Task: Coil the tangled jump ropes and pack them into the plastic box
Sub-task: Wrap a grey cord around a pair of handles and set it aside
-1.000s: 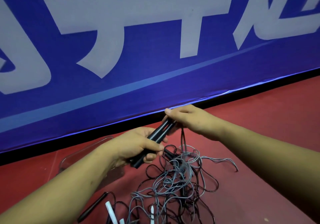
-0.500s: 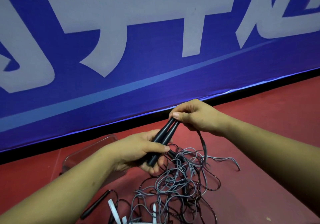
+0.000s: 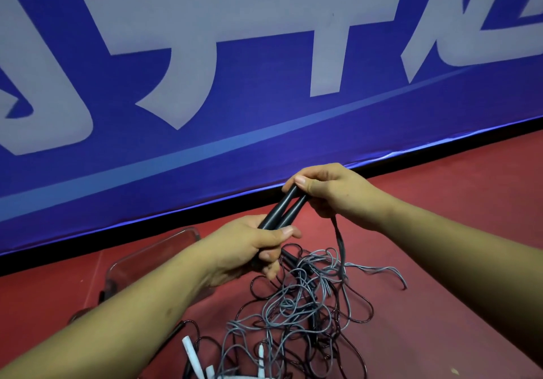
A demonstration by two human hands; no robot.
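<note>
Both hands, left hand (image 3: 249, 246) and right hand (image 3: 329, 190), clamp two black handles (image 3: 282, 211) side by side. Grey and black jump ropes (image 3: 302, 305) tangle at 6 o'clock on the red floor (image 3: 440, 231). The plastic box (image 3: 152, 255) sits at 9 o'clock, near the blue banner (image 3: 264, 143).

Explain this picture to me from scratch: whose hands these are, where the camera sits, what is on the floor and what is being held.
There is no machine here. A person wears one wide-angle camera on the head, looking forward and down, so the two bare arms reaching in from the bottom are their own.

The left hand and the right hand together hold a pair of black handles side by side: the left grip wraps the lower ends, the right pinches the upper ends. A grey cord hangs from under the right hand into the pile.

On the red floor lies a tangle of grey and dark jump ropes, with white handles at the bottom edge. A clear plastic box sits behind the left arm; its contents are hard to see. Behind stands a blue banner with large pale lettering.
</note>
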